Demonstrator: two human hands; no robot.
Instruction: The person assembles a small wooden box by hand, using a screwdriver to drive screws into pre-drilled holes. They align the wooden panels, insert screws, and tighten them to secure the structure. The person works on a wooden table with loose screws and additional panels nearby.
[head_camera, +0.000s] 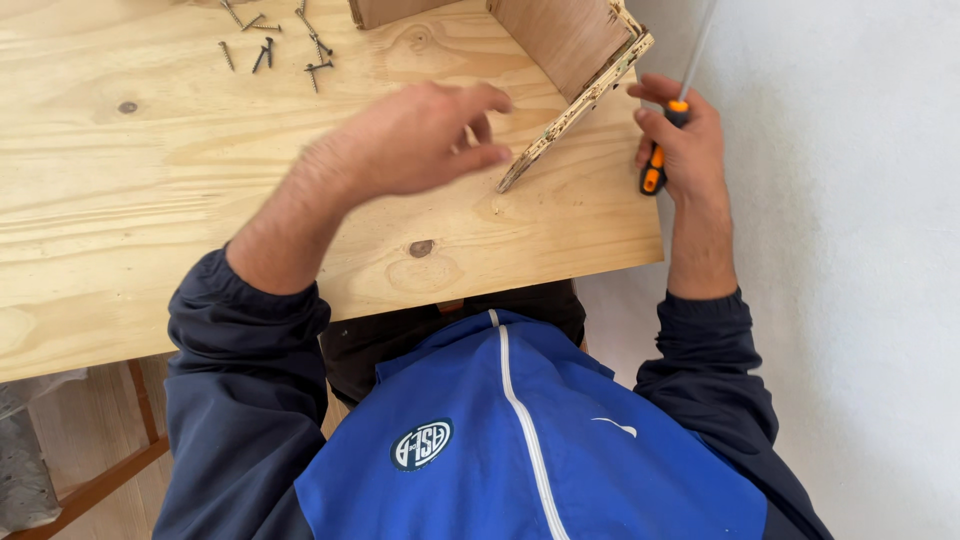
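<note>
The right hand (685, 145) is wrapping its fingers around an orange and black screwdriver (655, 165), just right of the plywood box (585, 75) sitting on the table (150, 200). The left hand (425, 140) is hovering near the box, fingers loosely curled, holding nothing. Dark screws (270, 45) are lying far left.

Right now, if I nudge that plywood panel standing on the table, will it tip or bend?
The plywood panel looks stiff: its edge shows thick layers. It probably tips easily, since it stands on a narrow edge and leans. The left hand near it is blurred; whether it touches is unclear. The right hand grips a screwdriver.
</note>
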